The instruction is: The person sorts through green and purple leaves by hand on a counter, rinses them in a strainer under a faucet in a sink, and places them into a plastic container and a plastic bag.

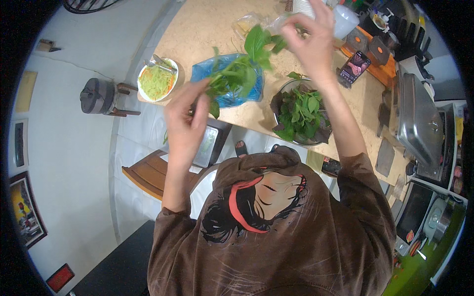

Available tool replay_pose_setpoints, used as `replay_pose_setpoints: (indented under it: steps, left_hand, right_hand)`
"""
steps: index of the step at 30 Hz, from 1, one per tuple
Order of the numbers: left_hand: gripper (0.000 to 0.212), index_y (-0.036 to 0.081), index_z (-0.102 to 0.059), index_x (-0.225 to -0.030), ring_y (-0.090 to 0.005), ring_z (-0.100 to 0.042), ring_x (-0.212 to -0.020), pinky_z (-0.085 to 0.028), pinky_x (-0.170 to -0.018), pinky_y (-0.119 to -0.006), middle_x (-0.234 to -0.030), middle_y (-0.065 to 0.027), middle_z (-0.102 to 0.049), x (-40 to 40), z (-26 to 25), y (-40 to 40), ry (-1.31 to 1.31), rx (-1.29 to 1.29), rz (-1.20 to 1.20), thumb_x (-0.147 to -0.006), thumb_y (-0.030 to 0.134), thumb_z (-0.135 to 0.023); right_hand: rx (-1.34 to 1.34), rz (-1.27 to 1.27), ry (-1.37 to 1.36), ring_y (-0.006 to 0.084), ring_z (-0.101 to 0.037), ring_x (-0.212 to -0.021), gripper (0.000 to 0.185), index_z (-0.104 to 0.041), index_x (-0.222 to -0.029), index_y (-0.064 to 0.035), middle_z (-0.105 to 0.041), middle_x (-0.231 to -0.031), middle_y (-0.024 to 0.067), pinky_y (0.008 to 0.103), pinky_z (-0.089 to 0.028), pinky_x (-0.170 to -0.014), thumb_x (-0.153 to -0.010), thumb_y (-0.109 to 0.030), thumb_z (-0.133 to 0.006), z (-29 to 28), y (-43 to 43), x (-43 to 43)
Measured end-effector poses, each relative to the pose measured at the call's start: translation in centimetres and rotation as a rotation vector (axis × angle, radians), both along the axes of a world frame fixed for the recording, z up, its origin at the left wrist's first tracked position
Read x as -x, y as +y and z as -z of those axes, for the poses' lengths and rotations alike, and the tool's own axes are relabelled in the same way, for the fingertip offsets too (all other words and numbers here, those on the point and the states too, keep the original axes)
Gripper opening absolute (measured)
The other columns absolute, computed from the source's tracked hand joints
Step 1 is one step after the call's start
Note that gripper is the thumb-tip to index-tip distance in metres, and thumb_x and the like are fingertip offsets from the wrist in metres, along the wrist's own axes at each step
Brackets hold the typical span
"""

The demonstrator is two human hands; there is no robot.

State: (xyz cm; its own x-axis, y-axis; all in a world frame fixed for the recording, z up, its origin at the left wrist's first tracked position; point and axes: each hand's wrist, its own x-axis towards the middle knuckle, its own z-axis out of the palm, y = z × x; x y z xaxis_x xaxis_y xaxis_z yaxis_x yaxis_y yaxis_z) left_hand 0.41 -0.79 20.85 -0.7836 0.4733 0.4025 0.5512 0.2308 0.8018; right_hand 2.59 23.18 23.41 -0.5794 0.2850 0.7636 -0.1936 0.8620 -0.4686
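Observation:
My left hand (187, 114) grips a bunch of leafy green herb stems (233, 74), slightly blurred, held over a blue plastic bag (198, 70) on the counter. My right hand (309, 40) is raised farther back, thumb and a finger curled together near a leafy sprig (277, 43); whether it holds the sprig I cannot tell. Below my right forearm stands a round bowl (282, 88) heaped with green and purple herb leaves (303, 107). A white bowl (140, 90) of shredded green and orange vegetables (155, 81), with metal utensils (164, 63) in it, sits at the counter's left end.
A lit phone (354, 68) leans right of the herb bowl, near an orange wooden board (385, 72). Clear plastic bags (246, 24) and a white container (345, 21) stand farther back. A metal lidded appliance (420, 118) is at right; a wooden chair (148, 172) stands below the counter.

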Motion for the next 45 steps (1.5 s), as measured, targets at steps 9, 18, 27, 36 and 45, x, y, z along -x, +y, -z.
replay_pose_setpoints:
  steps: [9, 18, 27, 36, 45]
  left_hand:
    - [0.026, -0.005, -0.061, -0.097, -0.0196, -0.055, -0.068, -0.043, -0.061, -0.026, -0.080, -0.0122, -0.059, 1.4, 0.3, -2.1, 0.437, -0.057, -0.063, -0.072, -0.009, -0.056]
    - [0.035, 0.000, -0.064, -0.093, -0.0203, -0.050, -0.058, -0.039, -0.049, -0.028, -0.076, -0.0081, -0.060, 1.3, -2.0, -1.0, 0.929, 0.055, -0.017, -0.058, -0.006, -0.062]
    - [0.037, -0.001, -0.063, -0.096, -0.0217, -0.051, -0.058, -0.040, -0.051, -0.030, -0.075, -0.0087, -0.057, 0.4, -2.8, 1.0, 0.784, 0.014, 0.096, -0.059, -0.009, -0.061]
    - [0.028, -0.001, -0.060, -0.098, -0.0241, -0.054, -0.063, -0.042, -0.055, -0.031, -0.074, -0.0115, -0.055, -0.4, -3.6, 1.3, 0.367, 0.077, 0.121, -0.071, -0.010, -0.056]
    - [0.024, -0.001, -0.059, -0.096, -0.0245, -0.053, -0.061, -0.042, -0.055, -0.032, -0.071, -0.0113, -0.053, -0.6, -2.3, 2.4, 0.276, 0.108, 0.096, -0.073, -0.007, -0.056]
  right_hand:
    - [-0.261, 0.060, -0.701, 0.0358, -0.038, -0.120, 0.008, -0.066, -0.071, -0.0082, -0.052, -0.122, 0.0122, 0.0537, -0.022, -0.104, -0.064, -0.012, -0.067, 11.2, 2.2, -10.2]
    - [0.114, -0.046, 0.225, 0.0273, -0.057, -0.090, 0.014, -0.065, -0.087, -0.0037, -0.062, -0.101, 0.0127, 0.0331, -0.043, -0.080, -0.073, 0.000, -0.065, -2.6, 0.2, -9.9]
    - [-0.569, -0.333, -0.031, 0.0231, -0.057, -0.087, 0.028, -0.064, -0.086, -0.0063, -0.063, -0.089, 0.0039, 0.0337, -0.042, -0.075, -0.060, -0.002, -0.072, -6.0, -3.2, -5.7]
    - [-0.579, -0.345, -0.020, 0.0220, -0.055, -0.078, 0.021, -0.062, -0.084, -0.0063, -0.059, -0.081, 0.0041, 0.0327, -0.040, -0.068, -0.064, -0.004, -0.068, -3.4, -2.8, -3.5]
    - [-0.409, -0.276, -0.041, 0.0237, -0.053, -0.075, 0.019, -0.059, -0.078, -0.0051, -0.055, -0.075, 0.0061, 0.0331, -0.042, -0.068, -0.061, -0.007, -0.065, -0.5, -2.8, -2.5]
